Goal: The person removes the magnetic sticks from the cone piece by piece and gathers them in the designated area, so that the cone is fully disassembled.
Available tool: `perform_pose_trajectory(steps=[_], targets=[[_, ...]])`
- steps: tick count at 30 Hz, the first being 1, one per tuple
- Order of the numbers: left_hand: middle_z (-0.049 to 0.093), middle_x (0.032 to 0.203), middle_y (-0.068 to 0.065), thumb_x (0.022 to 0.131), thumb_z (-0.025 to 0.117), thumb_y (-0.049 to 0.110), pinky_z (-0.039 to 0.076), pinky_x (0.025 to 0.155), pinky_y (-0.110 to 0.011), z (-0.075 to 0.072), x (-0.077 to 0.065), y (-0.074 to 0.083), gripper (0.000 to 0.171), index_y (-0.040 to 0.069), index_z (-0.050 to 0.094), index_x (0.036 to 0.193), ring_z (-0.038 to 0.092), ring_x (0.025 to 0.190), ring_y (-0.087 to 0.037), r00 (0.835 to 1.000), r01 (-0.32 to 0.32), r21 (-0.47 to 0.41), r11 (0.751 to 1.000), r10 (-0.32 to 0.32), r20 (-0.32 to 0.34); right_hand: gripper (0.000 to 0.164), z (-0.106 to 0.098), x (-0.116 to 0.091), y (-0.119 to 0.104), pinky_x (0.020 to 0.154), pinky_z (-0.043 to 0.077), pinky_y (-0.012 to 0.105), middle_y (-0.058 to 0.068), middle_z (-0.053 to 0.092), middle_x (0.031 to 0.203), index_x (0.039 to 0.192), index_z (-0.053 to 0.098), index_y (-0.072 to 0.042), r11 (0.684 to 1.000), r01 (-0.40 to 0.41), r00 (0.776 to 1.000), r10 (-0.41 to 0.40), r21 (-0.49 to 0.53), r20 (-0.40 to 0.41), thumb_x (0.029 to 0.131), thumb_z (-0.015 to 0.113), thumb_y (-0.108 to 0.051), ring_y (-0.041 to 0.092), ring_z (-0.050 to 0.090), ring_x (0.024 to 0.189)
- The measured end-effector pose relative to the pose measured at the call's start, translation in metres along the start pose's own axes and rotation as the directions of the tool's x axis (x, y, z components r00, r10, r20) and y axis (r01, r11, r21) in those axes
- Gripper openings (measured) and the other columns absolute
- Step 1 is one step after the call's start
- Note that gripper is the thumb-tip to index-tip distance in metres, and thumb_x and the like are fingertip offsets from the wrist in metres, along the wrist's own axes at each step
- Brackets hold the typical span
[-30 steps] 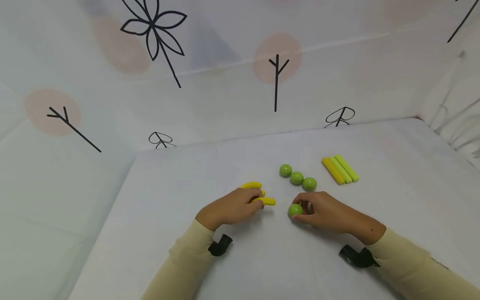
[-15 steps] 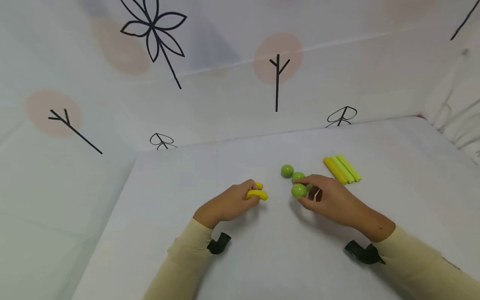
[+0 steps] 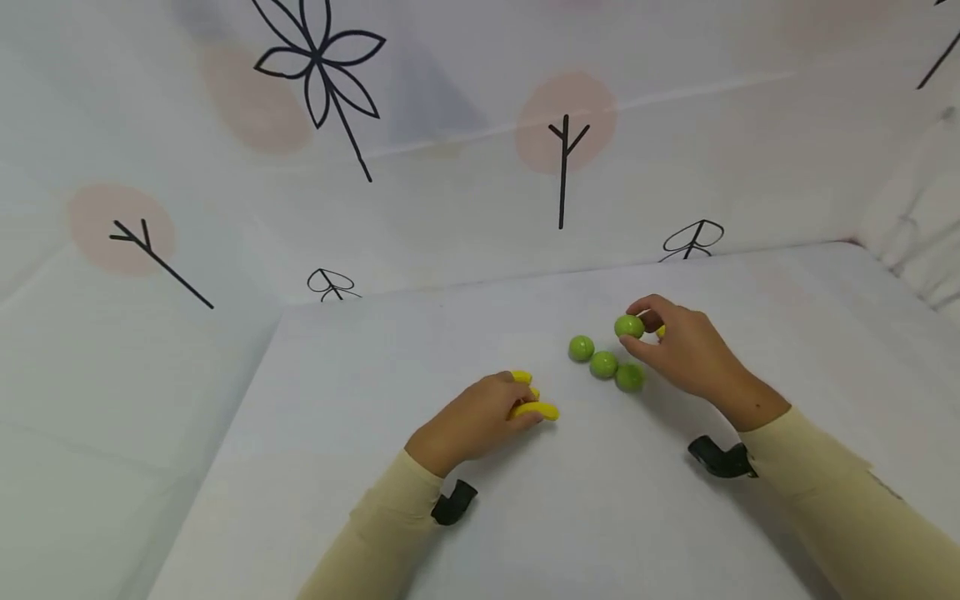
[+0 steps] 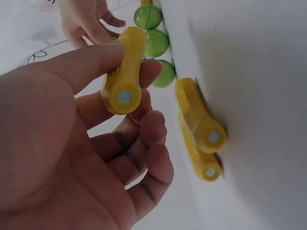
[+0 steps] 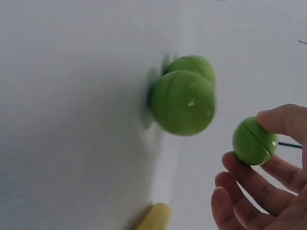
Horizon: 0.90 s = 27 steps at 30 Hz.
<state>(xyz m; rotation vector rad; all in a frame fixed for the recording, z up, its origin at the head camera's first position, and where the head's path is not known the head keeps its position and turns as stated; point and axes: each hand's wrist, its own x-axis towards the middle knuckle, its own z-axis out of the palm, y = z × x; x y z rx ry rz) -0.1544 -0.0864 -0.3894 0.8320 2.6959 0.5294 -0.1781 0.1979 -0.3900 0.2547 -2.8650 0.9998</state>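
Note:
My left hand (image 3: 480,421) pinches a yellow toy banana (image 4: 125,72) between thumb and index finger, its other fingers loosely bent. In the left wrist view this banana has ridged sides and a grey dot on its round end. Two more yellow bananas (image 4: 200,120) lie side by side on the white surface just beyond that hand. A glossy green ball (image 5: 254,141) with a seam is held up in the fingertips of my right hand (image 3: 693,350). Three similar green balls (image 3: 603,364) stand in a slanting row below and left of it.
Behind the right hand, a yellow stick's end (image 3: 661,332) peeks out; the rest is hidden. A white cloth wall (image 3: 450,208) with black plant drawings rises behind the white table (image 3: 360,367). Each wrist carries a small black camera mount (image 3: 453,502).
My right hand has carried its green ball from the near side of the row to beyond its right end. My left hand, still holding its banana, dipped over the others and came back.

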Motion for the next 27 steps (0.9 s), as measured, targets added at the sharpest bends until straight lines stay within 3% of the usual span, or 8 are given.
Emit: perform_pose_trajectory(steps=[2,6,13,18,27], targets=[[0.069,0.112,0.005,0.098,0.064,0.037,0.049,0.098,-0.027,0.004,0.001,0.003,0.027,0.015,0.073,0.111,0.061,0.116,-0.011,1.0,-0.02,0.047,0.999,0.021,-0.016,0.037,0.002,0.001,0.005,0.081,0.051,0.047,0.023,0.065,0.117,0.123,0.059,-0.002,1.0,-0.028,0.999,0.029,-0.009,0.035,0.094,0.068,-0.023,0.036,0.058,0.104],[0.069,0.097,0.012,0.095,0.068,0.037,0.05,0.09,-0.029,0.008,0.001,0.008,0.024,0.018,0.073,0.109,0.06,0.088,-0.003,0.998,-0.03,0.117,0.993,0.035,-0.048,0.038,0.005,0.002,0.013,0.092,0.047,0.056,0.025,0.064,0.119,0.122,0.063,0.001,1.0,-0.021,0.997,0.022,-0.019,0.074,0.093,0.07,-0.022,0.04,0.055,0.114],[0.065,0.076,0.015,0.092,0.072,0.041,0.04,0.08,-0.032,0.012,0.0,0.011,0.021,0.02,0.072,0.098,0.052,0.066,0.002,0.995,-0.002,0.252,0.968,0.028,-0.097,0.039,0.01,0.004,0.018,0.088,0.049,0.054,0.025,0.066,0.116,0.125,0.062,0.002,0.999,0.011,0.997,-0.007,-0.046,0.08,0.093,0.069,-0.019,0.04,0.058,0.11],[0.064,0.072,0.015,0.09,0.074,0.041,0.037,0.076,-0.03,0.014,-0.002,0.013,0.021,0.021,0.072,0.094,0.05,0.063,0.0,0.992,0.01,0.335,0.942,0.033,-0.123,0.033,0.011,0.005,0.02,0.086,0.049,0.053,0.023,0.067,0.114,0.12,0.063,0.0,0.998,0.008,0.995,-0.003,-0.056,0.099,0.093,0.069,-0.018,0.039,0.058,0.109],[0.07,0.078,0.012,0.088,0.077,0.04,0.031,0.066,-0.025,0.018,-0.001,0.015,0.02,0.021,0.073,0.088,0.062,0.072,-0.005,0.982,0.006,0.424,0.906,0.074,-0.171,0.032,0.011,0.007,0.023,0.084,0.052,0.05,0.021,0.069,0.115,0.12,0.065,0.0,0.996,0.017,0.987,-0.004,-0.086,0.159,0.093,0.068,-0.018,0.037,0.062,0.106]])
